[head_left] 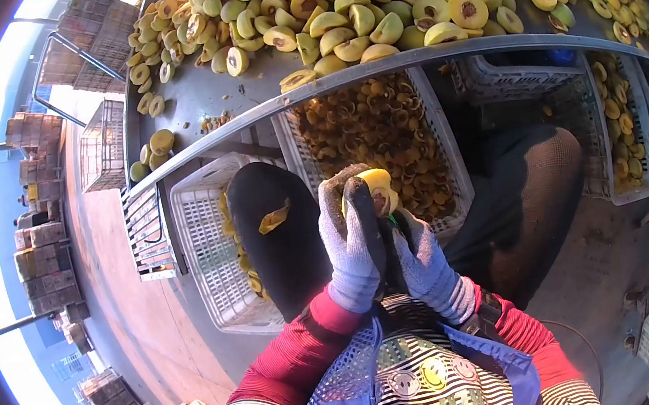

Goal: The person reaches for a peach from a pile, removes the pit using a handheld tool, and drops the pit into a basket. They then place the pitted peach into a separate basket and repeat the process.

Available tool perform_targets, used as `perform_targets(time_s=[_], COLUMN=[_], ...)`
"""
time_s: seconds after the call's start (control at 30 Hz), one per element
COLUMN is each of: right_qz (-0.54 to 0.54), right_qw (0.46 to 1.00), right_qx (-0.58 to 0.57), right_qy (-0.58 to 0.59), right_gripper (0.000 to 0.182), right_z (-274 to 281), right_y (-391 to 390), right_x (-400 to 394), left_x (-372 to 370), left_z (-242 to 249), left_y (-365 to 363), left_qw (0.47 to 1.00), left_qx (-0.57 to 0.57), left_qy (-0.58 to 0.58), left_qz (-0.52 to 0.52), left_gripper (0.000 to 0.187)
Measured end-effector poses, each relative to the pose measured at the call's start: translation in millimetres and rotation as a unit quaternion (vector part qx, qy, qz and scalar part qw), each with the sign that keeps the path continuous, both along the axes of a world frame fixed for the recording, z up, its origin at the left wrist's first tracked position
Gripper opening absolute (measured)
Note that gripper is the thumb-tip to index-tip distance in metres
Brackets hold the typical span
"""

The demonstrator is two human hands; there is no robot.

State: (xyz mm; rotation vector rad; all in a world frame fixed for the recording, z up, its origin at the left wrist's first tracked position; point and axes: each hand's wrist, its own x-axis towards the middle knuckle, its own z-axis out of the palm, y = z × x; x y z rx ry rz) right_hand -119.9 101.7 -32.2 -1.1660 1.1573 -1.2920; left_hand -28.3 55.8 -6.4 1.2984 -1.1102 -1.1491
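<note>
My left hand [347, 240], in a dirty whitish knit glove, is closed around a yellow peach half [378, 183], its cut face with a brown centre turned towards my right hand. My right hand [430, 264], gloved the same way, is closed close beside the fruit. A bit of green [393, 219] shows at its fingertips, seemingly part of a small tool, mostly hidden by the fingers. Beyond both hands stands a white crate [445, 137] of brownish-yellow peels and scraps. A strip of peel [274, 218] lies on my left knee.
Many halved peaches [366, 6] are heaped on a metal table [196, 97] with a raised rim [483, 47]. Another white crate [203, 264] with yellow pieces stands by my left leg. Further crates [600, 131] are under the table at right; stacked crates [44, 234] line the left.
</note>
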Motion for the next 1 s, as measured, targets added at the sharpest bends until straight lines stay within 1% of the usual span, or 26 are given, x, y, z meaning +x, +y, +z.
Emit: perform_targets(time_s=[0.03, 0.07, 0.13, 0.17, 0.23, 0.27, 0.3, 0.33, 0.37, 0.4, 0.43, 0.47, 0.5, 0.53, 0.57, 0.6, 0.67, 0.7, 0.77, 0.8, 0.83, 0.87, 0.9, 0.93, 0.97, 1.0], right_qz=[0.041, 0.040, 0.090, 0.089, -0.051, -0.050, 0.008, 0.068, 0.072, 0.167, 0.252, 0.253, 0.272, 0.288, 0.269, 0.272, 0.248, 0.258, 0.266, 0.273, 0.265, 0.267, 0.194, 0.112, 0.116, 0.245], right_qw=[0.998, 0.998, 0.988, 0.988, 0.998, 0.998, 0.969, 0.895, 0.894, 0.779, 0.624, 0.625, 0.553, 0.475, 0.456, 0.456, 0.478, 0.490, 0.479, 0.467, 0.457, 0.458, 0.577, 0.665, 0.666, 0.522], right_qx=[0.033, 0.034, 0.106, 0.108, 0.016, 0.016, 0.147, 0.273, 0.276, 0.320, 0.344, 0.341, 0.328, 0.314, 0.325, 0.326, 0.360, 0.367, 0.381, 0.396, 0.416, 0.417, 0.532, 0.616, 0.616, 0.489], right_qy=[-0.027, -0.027, -0.065, -0.065, -0.040, -0.041, -0.199, -0.346, -0.344, -0.513, -0.655, -0.655, -0.716, -0.770, -0.784, -0.782, -0.762, -0.747, -0.744, -0.742, -0.740, -0.739, -0.589, -0.406, -0.405, -0.654], right_gripper=[0.032, 0.032, 0.031, 0.031, 0.031, 0.031, 0.032, 0.034, 0.034, 0.036, 0.039, 0.039, 0.042, 0.045, 0.046, 0.046, 0.045, 0.045, 0.045, 0.045, 0.044, 0.044, 0.043, 0.042, 0.042, 0.042], right_z=[-1, -4, -16, -32, -44, -46, -8, 13, 13, 12, 12, 12, 12, 11, 9, 7, 0, -4, -5, -1, 9, 26, 53, 67, 52, 21], right_y=[1, 1, 1, 9, 17, 25, 16, 10, 8, 8, 6, 5, 5, 7, 9, 8, 9, 9, 12, 15, 13, 8, -1, -5, 0, 11], right_x=[-4, -8, -11, -5, 11, 6, -6, -13, -16, -20, -22, -21, -19, -17, -16, -15, -13, -14, -16, -17, -17, -20, -25, -26, -20, -9], left_x=[3, 5, 8, 7, 7, 9, 11, 14, 15, 16, 19, 21, 20, 18, 17, 16, 24, 24, 26, 30, 35, 39, 41, 41, 40, 38], left_z=[-4, -4, -2, 0, 3, 4, 4, 3, 10, 7, 11, 16, 14, 9, 3, -2, -31, -26, -13, -16, -17, -17, -14, -13, -12, -11], left_y=[-1, -2, -5, -5, -6, -8, -14, -19, -24, -29, -33, -37, -38, -38, -37, -34, -28, -27, -25, -29, -35, -41, -44, -41, -33, -26], left_qw=[1.000, 1.000, 0.997, 0.997, 0.990, 0.991, 0.985, 0.976, 0.971, 0.971, 0.961, 0.949, 0.949, 0.947, 0.941, 0.934, 0.939, 0.939, 0.949, 0.948, 0.928, 0.891, 0.882, 0.882, 0.926, 0.938], left_qx=[-0.004, -0.004, 0.057, 0.058, 0.096, 0.095, 0.066, 0.037, 0.038, 0.015, 0.031, 0.047, 0.046, 0.090, 0.132, 0.214, 0.214, 0.214, 0.139, 0.011, -0.094, -0.201, -0.199, -0.201, -0.058, 0.086], left_qy=[-0.006, -0.006, -0.006, -0.006, -0.027, -0.028, -0.063, -0.097, -0.112, -0.082, -0.088, -0.094, -0.093, -0.034, 0.025, 0.069, 0.119, 0.119, -0.060, -0.109, -0.173, -0.236, -0.236, -0.238, -0.131, -0.019], left_qz=[-0.009, -0.010, -0.051, -0.052, -0.095, -0.094, -0.145, -0.193, -0.206, -0.225, -0.260, -0.296, -0.298, -0.307, -0.312, -0.276, -0.242, -0.241, -0.275, -0.298, -0.317, -0.331, -0.357, -0.353, -0.350, -0.336], left_gripper=[0.033, 0.033, 0.032, 0.032, 0.029, 0.029, 0.028, 0.027, 0.028, 0.028, 0.029, 0.030, 0.030, 0.032, 0.035, 0.034, 0.037, 0.037, 0.032, 0.030, 0.030, 0.031, 0.029, 0.029, 0.030, 0.032])
